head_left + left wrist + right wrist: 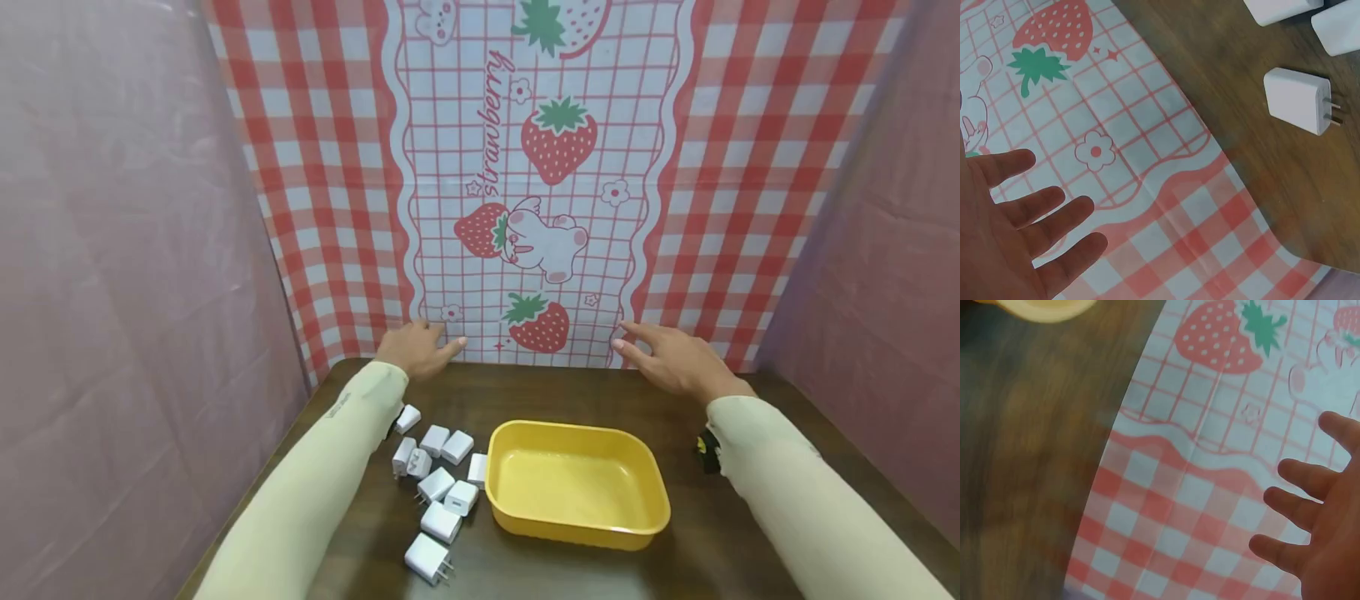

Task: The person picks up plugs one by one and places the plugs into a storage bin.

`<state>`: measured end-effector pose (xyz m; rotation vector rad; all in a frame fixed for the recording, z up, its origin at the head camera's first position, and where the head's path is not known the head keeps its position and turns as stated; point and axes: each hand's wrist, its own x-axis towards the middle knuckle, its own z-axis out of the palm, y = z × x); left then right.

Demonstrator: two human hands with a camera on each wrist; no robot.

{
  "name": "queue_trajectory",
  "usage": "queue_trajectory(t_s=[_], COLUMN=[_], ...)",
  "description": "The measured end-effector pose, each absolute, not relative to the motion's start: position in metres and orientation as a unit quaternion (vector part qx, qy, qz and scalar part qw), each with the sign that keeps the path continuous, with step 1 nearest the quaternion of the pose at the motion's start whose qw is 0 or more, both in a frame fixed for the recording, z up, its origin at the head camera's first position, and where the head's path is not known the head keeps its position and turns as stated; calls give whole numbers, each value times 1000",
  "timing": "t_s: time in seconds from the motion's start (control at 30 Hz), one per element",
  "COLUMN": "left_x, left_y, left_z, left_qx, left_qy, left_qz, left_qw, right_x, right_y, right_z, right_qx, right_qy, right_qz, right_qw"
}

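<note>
Behind and around the workspace hang a strawberry-printed checked cloth (555, 192) and plain pink drapes (135, 292), arranged, it would seem, to screen off the surroundings. Up against them stands the brown wooden table (570, 396), whose far edge meets the checked cloth. On it, between the two forearms, the yellow tray (573, 532) sits with its open side up, probably so that either hand can reach into it. Beyond the tray, near the far edge, are both hands: the left hand (416, 348) and the right hand (675, 358) are wide open, fingers apart, and have hold of nothing; held well away from everything on the wood, they look idle. Whether they touch the cloth, I cannot tell. Left of the tray lie the white chargers (461, 498), ten in sight, all outside it, one right beside its wall. Their loose scatter suggests no set order, since the metal prongs (447, 570), where they show, point different ways.
</note>
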<state>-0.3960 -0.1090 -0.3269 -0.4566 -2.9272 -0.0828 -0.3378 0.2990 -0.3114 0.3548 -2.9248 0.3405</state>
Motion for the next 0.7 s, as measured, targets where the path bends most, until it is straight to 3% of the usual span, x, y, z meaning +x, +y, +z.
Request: queue_trajectory(t_s=[0.7], left_x=[-366], left_y=[-102], left_z=[-364], left_qx=[-213], left_qy=[-970], left_qz=[-90], left_qw=[71], right_x=[-299], right_y=[276], right_z=[-363], right_qx=[143], right_qy=[-979], right_qz=[118], right_qw=[84])
